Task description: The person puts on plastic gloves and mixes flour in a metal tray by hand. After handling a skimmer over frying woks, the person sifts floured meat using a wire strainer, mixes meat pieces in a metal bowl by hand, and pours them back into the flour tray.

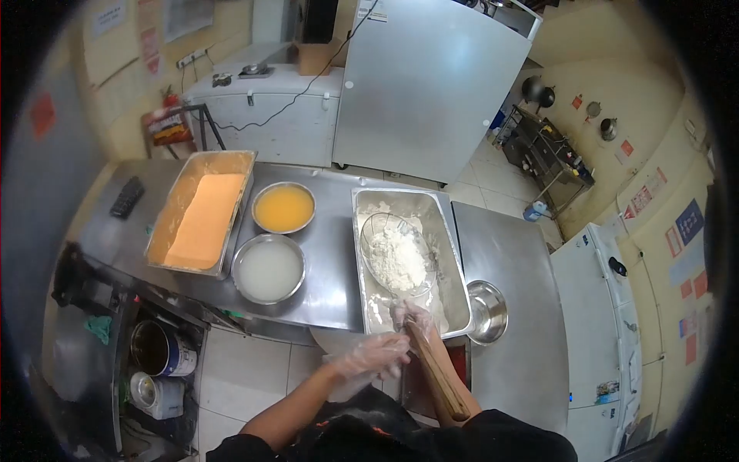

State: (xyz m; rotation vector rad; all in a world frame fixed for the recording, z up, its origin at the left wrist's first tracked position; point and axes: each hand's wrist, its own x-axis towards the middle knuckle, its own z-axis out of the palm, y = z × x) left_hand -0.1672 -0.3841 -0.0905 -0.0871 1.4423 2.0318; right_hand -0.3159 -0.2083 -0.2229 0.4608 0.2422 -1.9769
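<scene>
A wire skimmer [372,245] with a long wooden handle [439,371] rests in a deep steel pan [453,271] dusted with white flour. In its basket lies a heap of white floury pieces [398,258]; what is under the coating cannot be made out. My right hand [413,315], in a clear plastic glove, is closed around the handle near the basket. The handle's end runs back along my right forearm. My left hand [375,355], also gloved, hovers left of the handle with its fingers loosely bent and apart, nothing visible in them.
On the steel counter [331,262] stand a bowl of yellow liquid [285,209], a bowl of cloudy liquid [269,269] and a pan of orange powder [204,219]. A steel bowl [486,312] sits against the flour pan's right side. A remote [128,197] lies far left.
</scene>
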